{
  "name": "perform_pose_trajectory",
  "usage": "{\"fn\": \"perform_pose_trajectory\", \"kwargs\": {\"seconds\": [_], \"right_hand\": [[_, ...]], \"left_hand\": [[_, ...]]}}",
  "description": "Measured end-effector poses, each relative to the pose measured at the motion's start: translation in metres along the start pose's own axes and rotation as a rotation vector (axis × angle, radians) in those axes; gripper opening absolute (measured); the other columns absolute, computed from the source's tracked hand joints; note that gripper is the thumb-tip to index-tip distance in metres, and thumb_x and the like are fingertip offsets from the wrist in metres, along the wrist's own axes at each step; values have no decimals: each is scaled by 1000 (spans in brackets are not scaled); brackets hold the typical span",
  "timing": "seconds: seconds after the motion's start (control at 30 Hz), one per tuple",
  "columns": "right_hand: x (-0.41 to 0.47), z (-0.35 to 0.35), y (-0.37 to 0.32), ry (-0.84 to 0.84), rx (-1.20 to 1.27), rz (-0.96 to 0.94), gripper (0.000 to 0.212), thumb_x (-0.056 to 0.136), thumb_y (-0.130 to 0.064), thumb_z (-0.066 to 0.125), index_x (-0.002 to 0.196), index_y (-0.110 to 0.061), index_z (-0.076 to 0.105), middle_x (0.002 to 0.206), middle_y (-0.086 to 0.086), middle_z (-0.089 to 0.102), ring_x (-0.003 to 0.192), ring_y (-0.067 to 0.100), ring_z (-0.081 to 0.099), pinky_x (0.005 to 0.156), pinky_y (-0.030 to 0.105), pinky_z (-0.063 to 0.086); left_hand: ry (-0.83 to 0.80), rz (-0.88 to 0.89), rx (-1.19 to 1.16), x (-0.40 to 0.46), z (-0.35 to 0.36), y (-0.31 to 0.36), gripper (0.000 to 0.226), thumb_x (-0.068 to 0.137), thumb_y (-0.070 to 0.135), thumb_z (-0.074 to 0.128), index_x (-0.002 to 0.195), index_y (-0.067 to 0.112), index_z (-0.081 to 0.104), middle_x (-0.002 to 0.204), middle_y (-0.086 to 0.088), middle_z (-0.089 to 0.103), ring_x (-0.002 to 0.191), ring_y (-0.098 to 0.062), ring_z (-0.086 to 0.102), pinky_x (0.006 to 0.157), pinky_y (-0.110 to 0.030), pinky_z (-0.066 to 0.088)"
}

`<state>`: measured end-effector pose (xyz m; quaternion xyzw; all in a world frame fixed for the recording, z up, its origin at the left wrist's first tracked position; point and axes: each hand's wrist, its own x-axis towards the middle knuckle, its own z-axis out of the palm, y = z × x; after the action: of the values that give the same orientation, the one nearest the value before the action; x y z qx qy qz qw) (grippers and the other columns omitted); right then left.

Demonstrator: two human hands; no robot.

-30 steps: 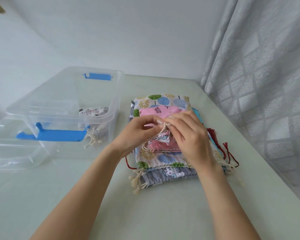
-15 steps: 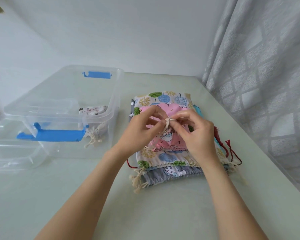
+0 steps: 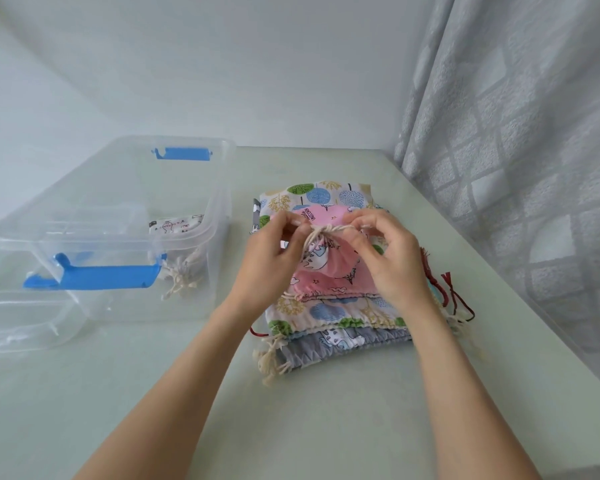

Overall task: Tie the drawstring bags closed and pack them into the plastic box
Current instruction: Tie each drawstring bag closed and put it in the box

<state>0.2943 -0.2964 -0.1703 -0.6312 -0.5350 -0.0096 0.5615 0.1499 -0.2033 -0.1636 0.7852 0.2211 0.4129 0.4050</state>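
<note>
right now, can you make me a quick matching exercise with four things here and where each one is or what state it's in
Things:
1. pink bag
2. white bag
3. grey bag
4. box latch

States:
a. bottom of the pile
b. blue, on the box's near end
c. inside the plastic box
d. cord pulled by both hands

Pairs: 1-d, 2-c, 3-a, 4-b

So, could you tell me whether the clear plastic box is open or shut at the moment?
Open. The plastic box has no lid on top; one white bag already lies inside, seen over its open rim.
</note>
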Motion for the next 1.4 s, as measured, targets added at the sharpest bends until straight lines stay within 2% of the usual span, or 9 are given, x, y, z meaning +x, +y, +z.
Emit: {"fn": "perform_pose_trajectory", "kwargs": {"seconds": [0.13, 0.37, 0.53, 0.8, 0.93, 1.07, 1.17, 1.3, 1.4], "right_hand": [[0, -3, 2, -91, -44, 19, 35, 86, -49, 50, 90, -16, 63, 111, -12, 62, 114, 9, 53, 99, 43, 42], [1, -13, 4, -229, -313, -116, 29, 90, -41, 46, 88, -15, 59, 107, -10, 57, 114, 15, 44, 99, 44, 40], [1, -25, 6, -249, -329, -157, 20, 90, -40, 43, 88, -24, 54, 100, -11, 54, 104, 10, 41, 92, 28, 36], [0, -38, -7, -291, -66, 90, 6, 85, -33, 55, 86, -29, 60, 115, -12, 57, 116, 4, 48, 99, 14, 33], [-3, -41, -25, -461, 319, 141, 42, 84, -32, 63, 124, -22, 51, 132, -6, 54, 127, 6, 45, 107, 25, 35], [-8, -37, -24, -721, 20, 169, 73, 65, -42, 80, 125, -48, 39, 135, -22, 46, 126, -9, 39, 108, 19, 33], [-11, -30, -19, -805, -245, 169, 57, 66, -43, 80, 114, -49, 49, 116, -22, 53, 106, -13, 46, 88, 1, 32], [-9, -25, -12, -678, -240, 192, 17, 81, -41, 67, 96, -34, 62, 87, -11, 67, 79, 9, 63, 73, 27, 50], [-4, -31, -9, -458, -221, 227, 12, 84, -35, 64, 94, -28, 61, 81, -7, 67, 69, 13, 61, 62, 20, 45]], "left_hand": [[-46, 21, 100, -2, 6, -1, 33, 100, 23, 36, 74, 5, 45, 56, 10, 38, 50, -8, 38, 51, -19, 29], [144, 136, 378, 3, -7, -17, 21, 99, 21, 43, 80, 12, 50, 72, -2, 60, 66, -23, 53, 58, -26, 28], [175, 3, 209, 1, 1, -13, 24, 98, 26, 45, 79, 16, 56, 72, 1, 65, 73, -23, 63, 70, -40, 49], [-92, 14, -8, -2, 4, -10, 24, 95, 34, 45, 83, 17, 57, 80, 7, 66, 76, -1, 62, 69, -16, 48], [-172, 76, -26, -7, 14, -4, 39, 90, 51, 39, 108, 23, 60, 97, 16, 65, 95, 0, 60, 81, -18, 46], [-2, 42, 12, -3, 2, -8, 28, 93, 42, 41, 115, 32, 55, 102, 15, 67, 99, 0, 60, 84, -22, 47], [-62, 34, 345, 2, -4, -25, 35, 95, 36, 47, 130, 32, 46, 121, 12, 60, 116, -8, 51, 90, -25, 38], [-301, -18, 649, 2, 1, -42, 54, 95, 36, 46, 145, 28, 28, 143, 2, 44, 132, -19, 35, 104, -30, 27], [-225, -81, 560, 9, -1, -43, 46, 96, 41, 40, 139, 25, 39, 134, 0, 51, 126, -21, 41, 100, -32, 32]]}}
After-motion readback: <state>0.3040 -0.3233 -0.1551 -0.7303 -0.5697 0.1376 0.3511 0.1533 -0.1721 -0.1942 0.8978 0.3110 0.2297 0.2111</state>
